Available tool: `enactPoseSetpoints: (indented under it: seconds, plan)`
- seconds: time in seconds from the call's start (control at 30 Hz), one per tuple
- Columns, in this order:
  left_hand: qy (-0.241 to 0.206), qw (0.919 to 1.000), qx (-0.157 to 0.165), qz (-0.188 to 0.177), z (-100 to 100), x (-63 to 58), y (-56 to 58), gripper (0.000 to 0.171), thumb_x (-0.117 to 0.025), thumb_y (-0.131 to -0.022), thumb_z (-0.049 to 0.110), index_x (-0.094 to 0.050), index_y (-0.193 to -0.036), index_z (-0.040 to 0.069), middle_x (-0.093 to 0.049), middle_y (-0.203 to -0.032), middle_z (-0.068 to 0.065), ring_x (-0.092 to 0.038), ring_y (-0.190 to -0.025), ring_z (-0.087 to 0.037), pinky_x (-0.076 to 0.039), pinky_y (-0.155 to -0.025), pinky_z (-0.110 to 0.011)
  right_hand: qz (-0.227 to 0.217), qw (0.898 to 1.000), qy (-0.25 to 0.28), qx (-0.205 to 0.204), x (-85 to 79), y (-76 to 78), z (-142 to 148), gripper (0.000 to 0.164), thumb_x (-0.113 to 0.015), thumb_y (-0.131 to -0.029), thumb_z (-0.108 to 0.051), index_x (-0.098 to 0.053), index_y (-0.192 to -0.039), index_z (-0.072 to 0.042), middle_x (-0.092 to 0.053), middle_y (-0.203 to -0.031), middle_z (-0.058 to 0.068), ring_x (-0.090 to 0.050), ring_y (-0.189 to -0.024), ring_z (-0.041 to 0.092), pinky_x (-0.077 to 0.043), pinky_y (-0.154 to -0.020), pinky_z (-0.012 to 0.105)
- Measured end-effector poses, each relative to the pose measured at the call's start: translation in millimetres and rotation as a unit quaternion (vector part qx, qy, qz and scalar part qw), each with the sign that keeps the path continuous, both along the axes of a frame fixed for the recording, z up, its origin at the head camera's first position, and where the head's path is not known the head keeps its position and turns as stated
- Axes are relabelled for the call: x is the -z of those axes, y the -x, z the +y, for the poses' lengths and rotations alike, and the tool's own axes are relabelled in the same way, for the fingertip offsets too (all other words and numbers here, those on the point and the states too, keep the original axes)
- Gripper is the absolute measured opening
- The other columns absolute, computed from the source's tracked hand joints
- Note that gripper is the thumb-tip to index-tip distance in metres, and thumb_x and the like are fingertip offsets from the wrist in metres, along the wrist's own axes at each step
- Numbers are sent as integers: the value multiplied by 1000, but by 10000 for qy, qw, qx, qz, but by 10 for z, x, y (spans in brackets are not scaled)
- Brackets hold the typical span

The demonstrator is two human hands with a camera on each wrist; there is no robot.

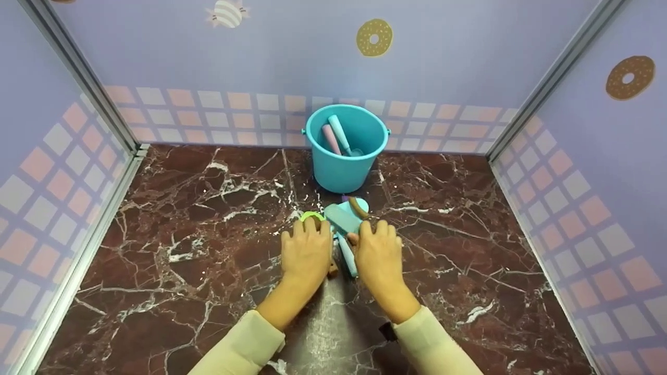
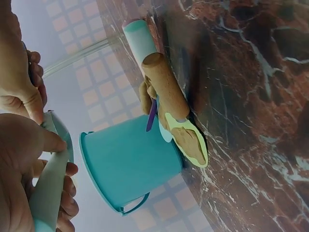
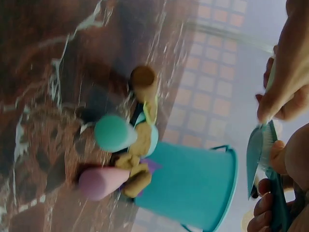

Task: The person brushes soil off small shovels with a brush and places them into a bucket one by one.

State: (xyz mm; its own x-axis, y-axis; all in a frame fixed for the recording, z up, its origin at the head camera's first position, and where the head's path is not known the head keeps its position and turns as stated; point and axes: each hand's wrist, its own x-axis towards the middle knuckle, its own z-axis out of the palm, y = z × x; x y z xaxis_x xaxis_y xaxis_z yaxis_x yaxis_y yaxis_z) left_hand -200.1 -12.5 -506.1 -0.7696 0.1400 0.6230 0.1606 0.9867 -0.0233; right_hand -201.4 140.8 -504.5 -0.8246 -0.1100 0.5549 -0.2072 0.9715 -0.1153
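Note:
In the head view my left hand [image 1: 307,255] and right hand [image 1: 379,255] are close together, knuckles up, over a cluster of toys. The left hand grips a pale handle [image 2: 50,191] in the left wrist view. My right hand curls round the teal handle of a brush [image 3: 280,203], whose pale bristles [image 3: 267,145] show beside a thin curved teal blade [image 3: 252,159]. I cannot tell whether this blade belongs to the left hand's tool. Nearby lie a lime-rimmed piece [image 2: 203,157] with a tan inside, a brown cylindrical handle [image 2: 166,84] and a pale-blue handle [image 1: 348,255].
Behind the cluster stands a turquoise bucket [image 1: 341,172] holding a pink handle [image 1: 331,139] and a pale-blue one [image 1: 338,133]. In the right wrist view a pink handle [image 3: 101,182] lies before the bucket. Patterned panels [image 1: 292,62] enclose the marbled surface [image 1: 208,260].

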Motion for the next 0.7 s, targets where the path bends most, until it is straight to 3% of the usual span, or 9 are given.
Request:
enactPoseSetpoints:
  seconds: [0.23, 0.53, 0.7]
  plan:
    - [99, 9999, -71, -28, -6, 31, -4, 13, -62, -94, 24, -68, -92, 13, -64, -85, -11, -59, -74, -29, -45, -57, -41, 115, 9992, -9, 389, 2, 132, 91, 37, -76, -89, -37, -59, -92, -4, -52, -85, 18, -54, -76, 38, -45, -59, 49]
    - [69, 9988, -135, 462, -5, 53, 47, 20, -70, -90, 35, -68, -89, 14, -63, -83, -12, -59, -71, -29, -44, -54, -43, 15, 9998, 128, -148, 36, -50, -14, 41, -61, -97, -44, -57, -92, -4, -49, -80, 15, -52, -72, 34, -42, -57, 45]
    - [89, 9979, -154, 624, 6, 70, 62, 22, -70, -92, 35, -68, -85, 14, -63, -82, -11, -59, -70, -28, -44, -54, -42, -22, 9998, -163, 69, 43, -8, 6, 40, -64, -95, -44, -58, -94, -4, -51, -82, 17, -54, -74, 36, -45, -59, 47]
